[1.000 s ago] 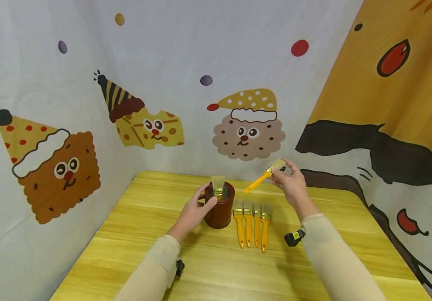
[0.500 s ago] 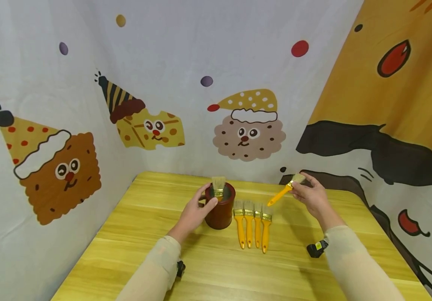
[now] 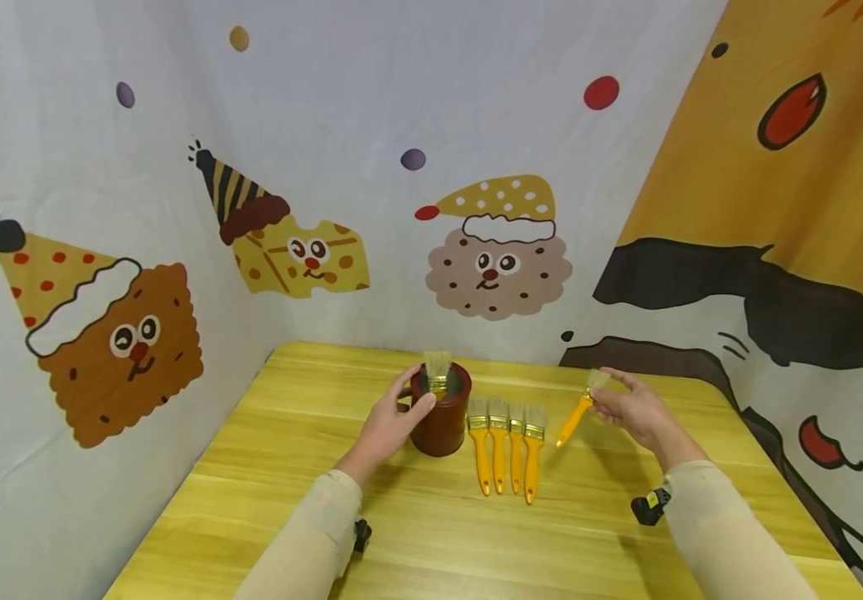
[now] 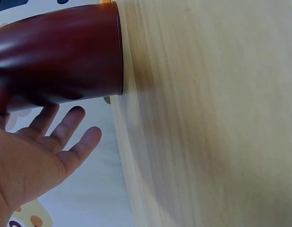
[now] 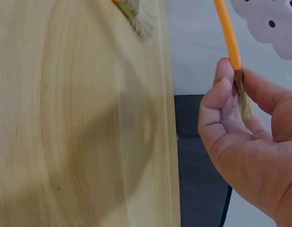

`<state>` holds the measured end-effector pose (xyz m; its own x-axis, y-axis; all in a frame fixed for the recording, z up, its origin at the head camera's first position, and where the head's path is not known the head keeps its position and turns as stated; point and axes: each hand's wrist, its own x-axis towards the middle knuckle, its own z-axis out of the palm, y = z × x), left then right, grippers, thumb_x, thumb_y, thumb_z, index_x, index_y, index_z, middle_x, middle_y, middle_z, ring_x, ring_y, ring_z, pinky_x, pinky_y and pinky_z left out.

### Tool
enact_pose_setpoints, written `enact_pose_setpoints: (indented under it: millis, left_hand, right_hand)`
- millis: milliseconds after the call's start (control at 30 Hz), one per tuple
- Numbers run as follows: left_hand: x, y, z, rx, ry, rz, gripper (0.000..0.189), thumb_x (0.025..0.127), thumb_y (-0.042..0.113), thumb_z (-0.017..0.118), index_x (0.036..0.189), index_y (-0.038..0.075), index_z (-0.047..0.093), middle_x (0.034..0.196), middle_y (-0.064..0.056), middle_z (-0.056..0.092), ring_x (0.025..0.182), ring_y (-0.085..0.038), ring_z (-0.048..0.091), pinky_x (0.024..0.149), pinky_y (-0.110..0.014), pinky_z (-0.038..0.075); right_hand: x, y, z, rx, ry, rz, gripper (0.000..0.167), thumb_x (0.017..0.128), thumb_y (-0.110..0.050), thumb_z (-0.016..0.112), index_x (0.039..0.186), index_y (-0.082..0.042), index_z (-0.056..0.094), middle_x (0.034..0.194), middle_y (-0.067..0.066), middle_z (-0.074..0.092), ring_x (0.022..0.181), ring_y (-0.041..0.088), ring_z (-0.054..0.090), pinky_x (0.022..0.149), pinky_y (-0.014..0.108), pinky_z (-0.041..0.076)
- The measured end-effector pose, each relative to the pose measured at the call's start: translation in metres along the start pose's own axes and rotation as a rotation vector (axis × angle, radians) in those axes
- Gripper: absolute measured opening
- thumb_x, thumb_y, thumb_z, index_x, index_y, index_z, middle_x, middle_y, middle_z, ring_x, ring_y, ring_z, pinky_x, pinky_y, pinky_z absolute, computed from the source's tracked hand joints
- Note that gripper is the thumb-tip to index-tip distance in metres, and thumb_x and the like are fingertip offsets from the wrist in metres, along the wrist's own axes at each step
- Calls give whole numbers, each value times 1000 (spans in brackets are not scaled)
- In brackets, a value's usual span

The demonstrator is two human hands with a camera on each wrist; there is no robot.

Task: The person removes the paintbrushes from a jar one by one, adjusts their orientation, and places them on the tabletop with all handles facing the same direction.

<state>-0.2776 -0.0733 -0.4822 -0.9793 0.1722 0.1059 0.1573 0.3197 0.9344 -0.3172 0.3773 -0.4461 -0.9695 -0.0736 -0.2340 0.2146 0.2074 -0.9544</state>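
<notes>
A dark red mug (image 3: 437, 429) stands on the table with a paintbrush (image 3: 438, 372) in it, bristles up. My left hand (image 3: 389, 421) holds the mug at its handle side, thumb near the rim; in the left wrist view its other fingers (image 4: 70, 120) spread loosely beside the wall. To the right, my right hand (image 3: 637, 410) pinches another paintbrush (image 3: 575, 421) at the metal band, its orange handle slanting down toward the table. Several matching paintbrushes (image 3: 506, 450) lie side by side just right of the mug, bristles pointing away from me.
The wooden table (image 3: 288, 500) ends at the back against a white cloth (image 3: 371, 83) printed with cartoon snacks. Black wrist cameras sit on both sleeves.
My right hand has moved right and lower with its paintbrush, whose handle now hangs more steeply. The left hand, the mug and the row of paintbrushes have stayed put.
</notes>
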Motion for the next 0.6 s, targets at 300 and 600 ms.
enact_pose_setpoints:
  millis: [300, 600]
  left_hand:
    - [0, 0, 0, -2, -3, 3, 64, 102, 65, 63, 157, 63, 32, 159, -8, 55, 131, -32, 64, 107, -57, 55]
    - [0, 1, 0, 2, -8, 12, 70, 103, 63, 62, 165, 49, 32, 159, -12, 54, 130, -33, 64, 106, -56, 56]
  right_hand:
    - [1, 6, 2, -183, -73, 14, 84, 110, -24, 64, 174, -12, 11, 114, 3, 73, 94, 16, 73, 89, 35, 63]
    - [7, 13, 6, -250, -115, 3, 80, 111, -21, 62, 174, -11, 14, 104, 6, 69, 87, 24, 66, 84, 44, 61]
